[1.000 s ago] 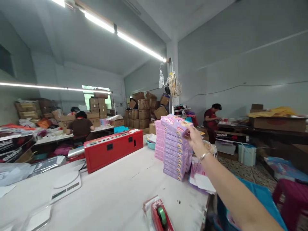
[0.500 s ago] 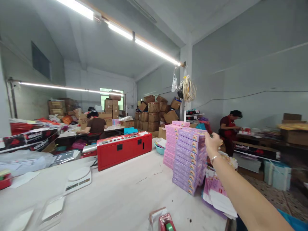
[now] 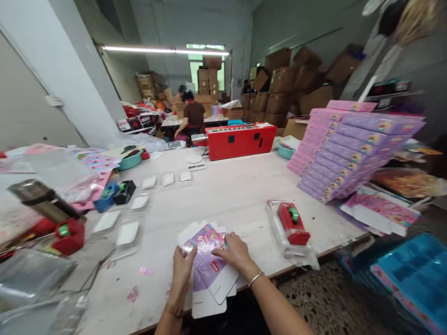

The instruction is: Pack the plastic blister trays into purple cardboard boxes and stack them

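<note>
A few flat purple printed box blanks (image 3: 206,265) with white flaps lie fanned over the front edge of the white table. My left hand (image 3: 183,267) pinches them along their left side, thumb on top. On the right side my right hand (image 3: 235,251), with a bracelet at the wrist, grips them too, its thumb pressing the printed face. A red tape dispenser (image 3: 292,223) with green tape rests on a clear plastic bag to the right. Farther right rises a tall stack of purple boxes (image 3: 349,153), with pink boxes (image 3: 314,132) beside it.
A red machine (image 3: 240,142) stands at the back of the table (image 3: 223,195), near a small white scale (image 3: 196,163). Several white pads in clear trays (image 3: 127,232) and more tape dispensers (image 3: 70,236) lie left. Blue plastic trays (image 3: 415,279) sit low at right. A co-worker (image 3: 193,116) sits beyond.
My view has swung left and down. My right hand has come from the top of the purple box stack to the table front, where both hands now hold the flat box blanks.
</note>
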A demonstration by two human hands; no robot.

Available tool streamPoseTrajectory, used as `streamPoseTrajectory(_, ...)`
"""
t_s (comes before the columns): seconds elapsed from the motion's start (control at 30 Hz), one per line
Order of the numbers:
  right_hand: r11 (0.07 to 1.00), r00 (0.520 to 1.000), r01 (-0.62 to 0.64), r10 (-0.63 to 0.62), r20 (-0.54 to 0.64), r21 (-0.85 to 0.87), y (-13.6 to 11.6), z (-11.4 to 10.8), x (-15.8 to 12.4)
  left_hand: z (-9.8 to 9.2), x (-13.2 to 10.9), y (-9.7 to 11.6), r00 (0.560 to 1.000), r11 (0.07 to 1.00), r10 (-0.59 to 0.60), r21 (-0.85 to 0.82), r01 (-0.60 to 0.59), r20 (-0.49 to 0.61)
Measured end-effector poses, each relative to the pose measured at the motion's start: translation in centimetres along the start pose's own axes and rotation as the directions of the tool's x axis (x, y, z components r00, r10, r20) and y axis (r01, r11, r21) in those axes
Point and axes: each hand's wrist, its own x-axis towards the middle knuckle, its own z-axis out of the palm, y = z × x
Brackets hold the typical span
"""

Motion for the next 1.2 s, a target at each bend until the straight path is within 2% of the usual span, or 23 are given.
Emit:
streamPoseTrajectory(0.07, 0.999, 1.000, -0.031, 0.031, 0.004, -0.016, -0.3, 1.2, 0.7, -0.9, 0.0, -0.8, 0.995, 0.994, -0.101, -0.034, 0.101, -0.003)
streamPoseTrajectory(0.13, 0.998, 0.998, -0.055, 0.055, -0.009, -0.024, 0.1, 1.4, 1.3, -0.9, -0.1, -1.0, 0.989, 0.985, -0.144, -0.090, 0.146, 0.022)
streamPoseTrajectory(0.27, 0.995, 0.995, -0.097, 0.096, -0.036, -0.018, 1.1, 0.9, 1.7, 0.1, -0.3, -0.6, 0.984, 0.967, -0.166, -0.185, 0.174, 0.061)
streamPoseTrajectory(0.43, 0.992, 0.993, -0.108, 0.111, -0.043, 0.067, 1.2, 0.8, 2.0, 1.0, 0.0, -0.5, 0.983, 0.946, -0.179, -0.266, 0.183, 0.041)
streamPoseTrajectory(0.57, 0.970, 1.000, -0.018, 0.015, 0.014, 0.244, 0.6, -0.4, 1.2, 1.1, -0.1, 0.3, 0.987, 0.931, -0.158, -0.329, 0.156, 0.020)
streamPoseTrajectory(0.67, 0.923, 0.992, 0.109, -0.126, 0.022, 0.369, -0.3, -2.1, -1.1, 0.8, -0.6, 2.3, 0.997, 0.922, -0.061, -0.379, 0.075, 0.050)
streamPoseTrajectory(0.73, 0.876, 0.961, 0.266, -0.271, -0.047, 0.403, -1.4, -3.1, -3.2, 0.8, -1.2, 4.2, 0.993, 0.908, 0.051, -0.418, -0.004, 0.102)
streamPoseTrajectory(0.77, 0.840, 0.926, 0.371, -0.364, -0.095, 0.396, -2.0, -3.6, -4.2, 0.9, -1.6, 5.3, 0.986, 0.898, 0.107, -0.438, -0.042, 0.125)
streamPoseTrajectory(0.83, 0.741, 0.816, 0.577, -0.541, -0.205, 0.344, -3.3, -4.3, -5.7, 1.3, -2.4, 7.5, 0.971, 0.875, 0.190, -0.473, -0.102, 0.143)
streamPoseTrajectory(0.87, 0.698, 0.765, 0.644, -0.591, -0.256, 0.314, -4.0, -4.7, -6.2, 1.6, -2.7, 8.4, 0.966, 0.863, 0.218, -0.489, -0.125, 0.138)
streamPoseTrajectory(0.93, 0.662, 0.723, 0.689, -0.601, -0.340, 0.296, -5.1, -5.4, -6.5, 2.1, -3.4, 10.1, 0.958, 0.836, 0.266, -0.521, -0.172, 0.111)
streamPoseTrajectory(1.03, 0.647, 0.735, 0.673, -0.525, -0.430, 0.359, -5.8, -6.5, -5.4, 2.6, -4.2, 11.5, 0.937, 0.808, 0.336, -0.539, -0.238, 0.090)
streamPoseTrajectory(1.1, 0.633, 0.747, 0.658, -0.479, -0.462, 0.408, -5.6, -6.8, -4.1, 2.6, -4.7, 11.9, 0.905, 0.818, 0.382, -0.525, -0.237, 0.186)
streamPoseTrajectory(1.2, 0.607, 0.781, 0.619, -0.405, -0.476, 0.498, -4.9, -5.9, -2.5, 2.2, -5.0, 11.6, 0.796, 0.878, 0.364, -0.465, -0.118, 0.484)
